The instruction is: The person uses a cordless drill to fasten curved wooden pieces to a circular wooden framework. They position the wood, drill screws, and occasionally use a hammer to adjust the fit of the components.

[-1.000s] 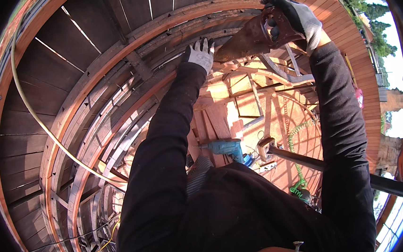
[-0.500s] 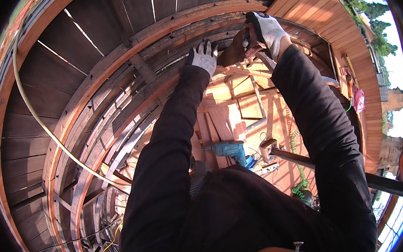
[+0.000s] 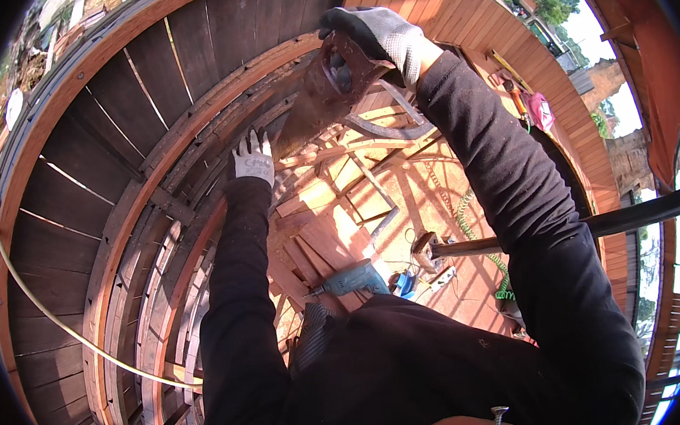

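Note:
My right hand [image 3: 380, 35], in a grey and black glove, grips the handle of a rusty brown hand saw [image 3: 311, 103]. The blade slants down and left, with its tip close to my left hand [image 3: 254, 160]. That hand wears a white glove and presses flat on a reddish wooden beam [image 3: 194, 184] of the timber frame I stand over. Both arms are in black sleeves.
Far below on sunlit boards lie a blue power drill [image 3: 353, 278], a hammer [image 3: 437, 249] and a green coiled hose [image 3: 469, 230]. A yellow cable [image 3: 40, 308] runs along the dark planks at left. A screw [image 3: 498, 420] sticks up at the bottom edge.
My right hand has swung the saw to the left, bringing the blade above the beam. My left hand has slid down and left along the frame.

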A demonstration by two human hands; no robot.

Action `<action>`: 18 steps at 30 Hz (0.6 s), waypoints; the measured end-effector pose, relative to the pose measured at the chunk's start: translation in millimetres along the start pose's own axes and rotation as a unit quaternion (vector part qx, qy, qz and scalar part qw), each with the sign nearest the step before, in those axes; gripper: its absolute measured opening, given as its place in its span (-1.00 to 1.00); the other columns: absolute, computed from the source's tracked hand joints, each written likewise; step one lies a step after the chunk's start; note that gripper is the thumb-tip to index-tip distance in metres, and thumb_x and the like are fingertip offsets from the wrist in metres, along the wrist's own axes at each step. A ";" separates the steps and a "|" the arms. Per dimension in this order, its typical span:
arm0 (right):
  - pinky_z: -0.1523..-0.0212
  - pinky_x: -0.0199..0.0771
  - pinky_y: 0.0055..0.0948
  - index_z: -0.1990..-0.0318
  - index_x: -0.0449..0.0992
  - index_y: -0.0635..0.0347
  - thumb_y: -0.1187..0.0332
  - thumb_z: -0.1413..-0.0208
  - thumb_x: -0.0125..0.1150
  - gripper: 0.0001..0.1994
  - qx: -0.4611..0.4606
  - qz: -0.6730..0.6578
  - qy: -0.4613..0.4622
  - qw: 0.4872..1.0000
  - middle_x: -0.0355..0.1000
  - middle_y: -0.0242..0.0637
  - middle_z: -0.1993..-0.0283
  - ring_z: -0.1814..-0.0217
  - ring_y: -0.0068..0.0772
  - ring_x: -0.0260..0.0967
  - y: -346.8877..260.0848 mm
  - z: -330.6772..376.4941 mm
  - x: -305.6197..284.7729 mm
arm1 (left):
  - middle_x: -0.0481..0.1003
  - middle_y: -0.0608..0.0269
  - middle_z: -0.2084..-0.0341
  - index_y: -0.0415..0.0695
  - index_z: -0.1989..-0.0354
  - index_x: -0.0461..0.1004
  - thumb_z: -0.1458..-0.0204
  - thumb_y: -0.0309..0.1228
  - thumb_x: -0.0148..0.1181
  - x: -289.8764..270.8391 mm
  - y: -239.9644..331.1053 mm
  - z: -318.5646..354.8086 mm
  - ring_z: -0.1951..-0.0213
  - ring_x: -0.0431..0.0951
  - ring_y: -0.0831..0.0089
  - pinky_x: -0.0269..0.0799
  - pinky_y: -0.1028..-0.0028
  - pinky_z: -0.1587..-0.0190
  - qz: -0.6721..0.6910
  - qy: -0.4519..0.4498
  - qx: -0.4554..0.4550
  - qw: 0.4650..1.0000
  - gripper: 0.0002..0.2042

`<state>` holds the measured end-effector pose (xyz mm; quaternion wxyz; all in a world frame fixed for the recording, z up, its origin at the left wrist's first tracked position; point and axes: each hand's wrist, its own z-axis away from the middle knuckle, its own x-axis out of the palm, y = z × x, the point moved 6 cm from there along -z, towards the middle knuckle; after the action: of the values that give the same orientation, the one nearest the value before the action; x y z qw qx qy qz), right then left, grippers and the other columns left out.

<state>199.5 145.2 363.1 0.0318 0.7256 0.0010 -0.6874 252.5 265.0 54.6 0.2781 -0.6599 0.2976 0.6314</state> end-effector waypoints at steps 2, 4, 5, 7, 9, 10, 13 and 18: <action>-0.08 0.39 -0.30 -0.09 0.38 0.19 0.04 -0.17 0.03 -0.54 0.150 -0.171 -0.056 0.972 0.48 -0.02 0.04 -0.07 -0.08 0.42 2.8 7.6 8.1 | 0.07 0.06 -0.37 -0.06 -0.39 0.01 -0.11 -0.31 -0.07 17.1 -3.2 -6.4 -0.32 0.14 0.10 0.10 -0.03 -0.26 -0.017 0.026 -0.006 1.000 -0.38; -0.17 0.32 -0.26 -0.21 0.32 0.18 0.03 -0.26 -0.13 -0.50 0.289 -0.114 0.023 0.950 0.41 0.01 -0.12 -0.17 -0.02 0.36 37.3 27.4 85.6 | 0.04 0.08 -0.38 -0.06 -0.41 -0.03 -0.08 -0.27 0.02 21.8 35.3 -7.4 -0.33 0.11 0.11 0.09 -0.01 -0.27 0.000 0.019 0.040 0.999 -0.32; -0.24 0.25 -0.14 -0.10 0.39 0.28 0.12 -0.33 -0.31 -0.53 0.284 -0.200 0.004 0.938 0.29 0.10 -0.22 -0.32 0.02 0.20 6.4 28.4 59.4 | 0.01 0.08 -0.39 -0.05 -0.41 -0.07 -0.02 -0.19 0.17 35.1 29.5 -12.2 -0.34 0.10 0.13 0.09 0.00 -0.27 -0.017 0.036 0.025 0.999 -0.21; -0.14 0.38 -0.20 -0.12 0.38 0.29 0.28 -0.30 -0.19 -0.63 0.186 -0.074 -0.058 0.978 0.39 0.06 -0.13 -0.19 0.00 0.35 6.1 -7.2 49.2 | 0.00 0.09 -0.39 -0.06 -0.42 -0.08 0.03 -0.13 0.25 31.7 11.4 -16.7 -0.34 0.10 0.14 0.10 0.01 -0.27 -0.027 0.001 0.002 1.000 -0.14; -0.05 0.46 -0.22 -0.11 0.39 0.27 0.26 -0.27 -0.08 -0.64 0.079 -0.010 -0.067 0.995 0.45 0.04 -0.03 -0.08 0.01 0.44 -3.6 -3.1 -2.3 | 0.04 0.08 -0.37 -0.07 -0.41 -0.04 -0.03 -0.20 0.13 20.4 4.4 -3.6 -0.33 0.13 0.14 0.12 0.01 -0.25 -0.023 0.002 0.009 1.000 -0.24; 0.00 0.48 -0.22 -0.10 0.40 0.27 0.22 -0.25 -0.04 -0.62 0.027 0.006 -0.061 0.998 0.47 0.05 0.01 -0.03 0.02 0.47 5.3 1.6 -15.9 | 0.07 0.07 -0.36 -0.07 -0.39 0.01 -0.08 -0.25 0.03 13.0 9.3 -2.4 -0.32 0.15 0.13 0.13 0.01 -0.24 -0.017 0.017 0.015 1.000 -0.33; -0.06 0.42 -0.21 -0.07 0.41 0.27 0.08 -0.25 -0.07 -0.55 0.125 -0.074 -0.031 0.989 0.46 0.06 0.00 -0.05 0.05 0.45 9.1 14.7 1.6 | 0.12 0.06 -0.33 -0.08 -0.38 0.05 -0.13 -0.31 -0.07 10.5 7.5 3.1 -0.31 0.17 0.13 0.15 0.02 -0.23 -0.023 0.032 0.015 0.999 -0.41; 0.05 0.46 -0.28 -0.08 0.44 0.09 0.10 -0.22 -0.03 -0.61 0.184 -0.040 -0.045 0.981 0.47 -0.01 -0.02 0.04 0.02 0.48 32.4 -3.2 29.7 | 0.06 0.08 -0.37 -0.06 -0.39 0.01 -0.03 -0.24 0.15 15.7 13.8 -6.9 -0.31 0.15 0.15 0.15 0.00 -0.23 -0.010 -0.007 0.016 1.000 -0.27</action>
<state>205.8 111.8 335.0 -0.1299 0.6866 -0.0976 -0.7086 247.3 250.0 39.4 0.2974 -0.6539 0.2993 0.6280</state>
